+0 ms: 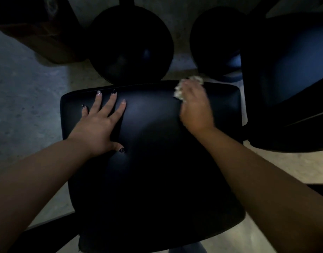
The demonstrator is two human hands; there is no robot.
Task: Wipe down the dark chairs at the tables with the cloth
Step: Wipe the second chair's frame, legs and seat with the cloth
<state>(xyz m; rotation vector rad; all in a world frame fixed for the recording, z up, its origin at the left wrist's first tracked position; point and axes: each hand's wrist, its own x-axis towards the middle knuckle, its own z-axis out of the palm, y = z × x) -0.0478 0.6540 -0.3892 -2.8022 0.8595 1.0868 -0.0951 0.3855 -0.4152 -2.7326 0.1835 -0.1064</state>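
Dark chair seat (153,161), mid-wipe: left hand (100,125) flat with fingers spread, bracing the seat; right hand (195,106) curled around the pale cloth (186,86) at the far edge; best worked in overlapping strokes toward the near edge, brace maintained.

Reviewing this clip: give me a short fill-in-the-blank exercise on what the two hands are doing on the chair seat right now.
1. The cloth is bunched in the grip of the ______ hand.
2. The left hand lies on the dark chair seat with its fingers ______.
3. The right hand works near the seat's ______ edge, seen from the camera.
4. Beyond the seat stand two ______ dark stools.

Missing words: right; spread flat; far; round
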